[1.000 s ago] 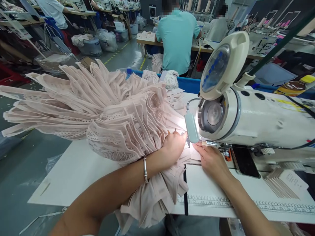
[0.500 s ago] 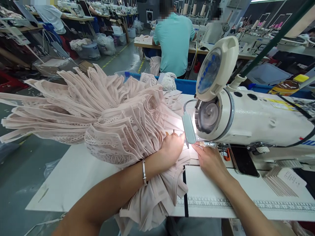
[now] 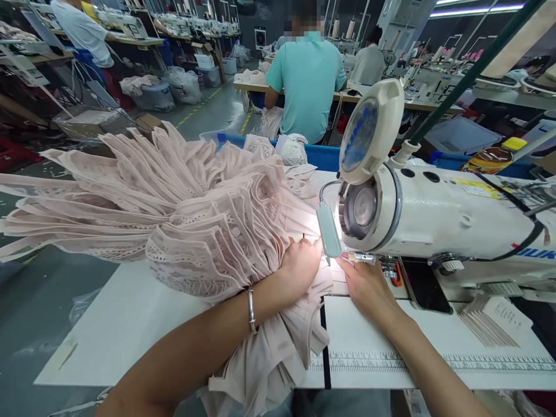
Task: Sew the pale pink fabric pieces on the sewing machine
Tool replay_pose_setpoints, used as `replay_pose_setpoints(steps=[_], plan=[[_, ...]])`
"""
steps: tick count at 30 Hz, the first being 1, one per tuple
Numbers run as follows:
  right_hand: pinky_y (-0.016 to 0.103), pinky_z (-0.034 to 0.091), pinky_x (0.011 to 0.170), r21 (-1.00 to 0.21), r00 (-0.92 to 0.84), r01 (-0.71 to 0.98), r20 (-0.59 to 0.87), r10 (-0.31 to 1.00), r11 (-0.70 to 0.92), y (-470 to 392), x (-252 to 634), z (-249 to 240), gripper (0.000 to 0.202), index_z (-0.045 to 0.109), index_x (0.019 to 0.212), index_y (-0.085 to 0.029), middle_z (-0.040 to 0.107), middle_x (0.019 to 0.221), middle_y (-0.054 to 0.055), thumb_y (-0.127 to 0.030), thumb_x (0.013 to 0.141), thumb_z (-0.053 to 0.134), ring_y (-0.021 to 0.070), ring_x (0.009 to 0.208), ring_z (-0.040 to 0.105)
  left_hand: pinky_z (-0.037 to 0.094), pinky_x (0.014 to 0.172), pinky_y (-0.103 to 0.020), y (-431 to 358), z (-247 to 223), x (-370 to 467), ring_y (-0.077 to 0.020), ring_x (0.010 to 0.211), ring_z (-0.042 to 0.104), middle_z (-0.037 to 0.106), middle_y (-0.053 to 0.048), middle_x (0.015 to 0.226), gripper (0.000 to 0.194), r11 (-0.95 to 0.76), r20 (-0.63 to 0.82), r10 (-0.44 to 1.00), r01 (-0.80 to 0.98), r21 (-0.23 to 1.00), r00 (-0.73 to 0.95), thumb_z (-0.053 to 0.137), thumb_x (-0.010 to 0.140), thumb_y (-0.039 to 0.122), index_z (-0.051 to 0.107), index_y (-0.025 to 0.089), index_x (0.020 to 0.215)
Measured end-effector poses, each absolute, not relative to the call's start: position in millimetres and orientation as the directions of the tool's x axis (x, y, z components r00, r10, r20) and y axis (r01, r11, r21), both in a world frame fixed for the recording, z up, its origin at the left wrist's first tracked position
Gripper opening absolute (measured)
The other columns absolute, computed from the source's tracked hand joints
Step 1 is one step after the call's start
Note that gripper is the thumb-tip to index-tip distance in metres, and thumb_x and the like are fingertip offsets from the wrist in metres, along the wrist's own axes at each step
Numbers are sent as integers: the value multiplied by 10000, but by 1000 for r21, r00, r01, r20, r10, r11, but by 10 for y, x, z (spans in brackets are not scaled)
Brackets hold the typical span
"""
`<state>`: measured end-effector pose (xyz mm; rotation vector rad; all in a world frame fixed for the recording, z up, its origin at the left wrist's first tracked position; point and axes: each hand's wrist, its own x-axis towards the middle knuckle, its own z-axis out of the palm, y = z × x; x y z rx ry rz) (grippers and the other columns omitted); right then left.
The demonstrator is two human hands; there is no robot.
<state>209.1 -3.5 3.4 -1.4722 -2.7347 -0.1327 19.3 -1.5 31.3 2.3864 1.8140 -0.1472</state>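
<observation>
The pale pink lace pieces are lying in a thick, fanned bundle left of the sewing machine, spilling over my side of the white table. My left hand is resting at the bundle's right edge, fingers curling under and reaching toward the needle area; I cannot tell whether they are pinching cloth. My right hand is lying palm down just beside that area, its index finger stretching forward over the light cloth, the other fingers partly hidden under the machine. A small lamp is shining between my hands. A bracelet is circling my left wrist. A phone is lying right of my right hand, a ruler tape is running along the near edge, and a person in turquoise is sitting beyond the blue bin.
</observation>
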Motion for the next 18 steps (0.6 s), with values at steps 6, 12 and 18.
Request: replay_pose_setpoints(steps=[6,12,18], plan=[[435,434,889,82,-558,830,98,824,552,-21,2091,0,480,659,1282,-213,710,1111,135,-69,911,391,299,953,622,527,710,-361,-99,333,190,-280,810,686,669,-143,915,466,-305,-119,944,951,40,308,870,667,110,626,94,1064],[378,437,806,120,-575,818,206,792,563,-52,2060,-10,418,695,1127,-193,693,918,109,-50,913,366,249,795,610,475,607,-284,-417,247,35,-189,750,631,617,-71,890,109,-525,2,851,851,14,525,465,965,64,547,137,957],[342,365,602,163,-474,874,67,878,459,64,2101,30,410,682,1049,-159,610,666,82,-24,877,336,239,625,565,408,639,-305,-464,182,-58,-188,778,556,565,-49,797,253,-713,273,661,698,-62,699,401,959,20,513,165,785]])
